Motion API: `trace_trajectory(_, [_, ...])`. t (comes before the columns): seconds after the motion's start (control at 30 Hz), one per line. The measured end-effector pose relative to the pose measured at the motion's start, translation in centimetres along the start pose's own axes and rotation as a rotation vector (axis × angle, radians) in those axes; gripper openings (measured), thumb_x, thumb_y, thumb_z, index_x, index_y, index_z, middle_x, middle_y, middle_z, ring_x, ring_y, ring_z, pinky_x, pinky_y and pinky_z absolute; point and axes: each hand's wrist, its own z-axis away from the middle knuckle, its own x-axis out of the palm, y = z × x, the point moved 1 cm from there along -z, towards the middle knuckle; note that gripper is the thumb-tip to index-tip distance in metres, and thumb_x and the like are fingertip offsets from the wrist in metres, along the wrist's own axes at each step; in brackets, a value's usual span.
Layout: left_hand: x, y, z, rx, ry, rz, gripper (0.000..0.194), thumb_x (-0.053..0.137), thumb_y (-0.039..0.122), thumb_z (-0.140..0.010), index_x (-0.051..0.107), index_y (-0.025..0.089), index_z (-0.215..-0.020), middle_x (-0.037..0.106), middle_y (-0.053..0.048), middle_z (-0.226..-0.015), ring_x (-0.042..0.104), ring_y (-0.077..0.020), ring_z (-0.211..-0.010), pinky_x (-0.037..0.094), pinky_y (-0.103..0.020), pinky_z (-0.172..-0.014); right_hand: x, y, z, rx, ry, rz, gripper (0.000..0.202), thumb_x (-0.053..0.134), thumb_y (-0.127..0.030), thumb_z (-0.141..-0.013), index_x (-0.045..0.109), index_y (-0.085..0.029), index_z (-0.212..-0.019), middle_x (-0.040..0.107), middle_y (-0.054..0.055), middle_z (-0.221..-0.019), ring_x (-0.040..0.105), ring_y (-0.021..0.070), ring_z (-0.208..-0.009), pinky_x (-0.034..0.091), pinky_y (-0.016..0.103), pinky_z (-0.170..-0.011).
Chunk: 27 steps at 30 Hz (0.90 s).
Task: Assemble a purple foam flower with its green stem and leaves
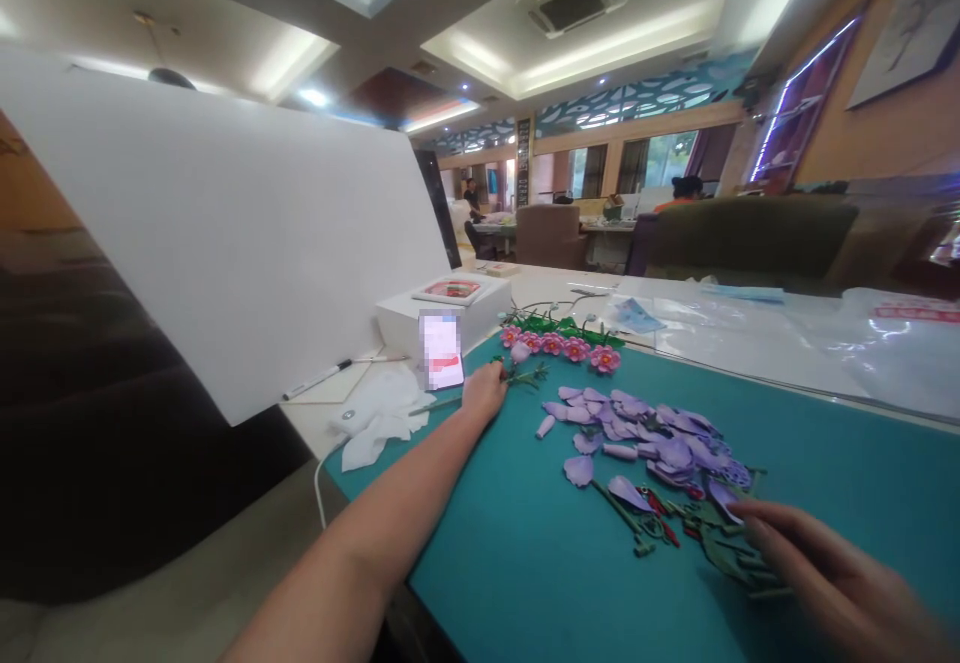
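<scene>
My left hand [486, 393] is closed around the green stem [439, 404] of an artificial flower, out at the far left of the green mat [487, 543]. Small green leaves [534, 375] and a pale pink bud [520, 351] show just past its fingers. At the lower right, my right hand [840, 568] pinches a purple petal [723, 499] between its fingertips, low over the loose parts. A heap of lilac petals [630, 418] spreads across the mat's middle. Green stem pieces [619, 515] and small red parts [660, 518] lie closest to my right hand.
Finished pink flowers [576, 348] line the mat's back edge. A phone [442, 351] leans against a white box [390, 318]. White tissue [386, 433] and a marker [316, 380] lie left. Clear plastic [892, 343] covers the back right. Other people are far off.
</scene>
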Motion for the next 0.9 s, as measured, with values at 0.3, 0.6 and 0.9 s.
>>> trace_trajectory(0.3, [0.1, 0.3, 0.3, 0.014, 0.011, 0.036, 0.032, 0.056, 0.033, -0.092, 0.057, 0.016, -0.119, 0.059, -0.01, -0.12, 0.06, -0.0213, -0.102, 0.053, -0.042, -0.086, 0.4, -0.7, 0.3, -0.03, 0.02, -0.001, 0.039, 0.057, -0.059, -0.066, 0.077, -0.026, -0.076, 0.077, 0.005, -0.078, 0.072, 0.0275, -0.067, 0.058, 0.03, -0.055])
trace_trajectory(0.6, [-0.7, 1.1, 1.1, 0.019, 0.087, 0.045, 0.013, 0.056, 0.025, -0.086, 0.057, 0.02, -0.098, 0.066, -0.008, -0.104, 0.06, -0.0228, -0.099, 0.044, -0.033, -0.083, 0.5, -0.3, 0.2, -0.072, -0.12, 0.011, 0.033, 0.059, -0.054, -0.071, 0.077, -0.028, -0.082, 0.077, 0.004, -0.083, 0.073, 0.0272, -0.072, 0.059, 0.028, -0.058])
trace_trajectory(0.9, [-1.8, 1.5, 1.5, 0.058, 0.139, 0.049, 0.016, 0.052, 0.029, -0.09, 0.057, 0.02, -0.101, 0.064, -0.007, -0.109, 0.055, -0.0223, -0.103, 0.04, -0.033, -0.09, 2.0, 0.2, 0.6, -0.268, -0.189, 0.087, 0.033, 0.054, -0.051, -0.079, 0.077, -0.028, -0.086, 0.077, 0.005, -0.087, 0.074, 0.0231, -0.073, 0.06, 0.023, -0.058])
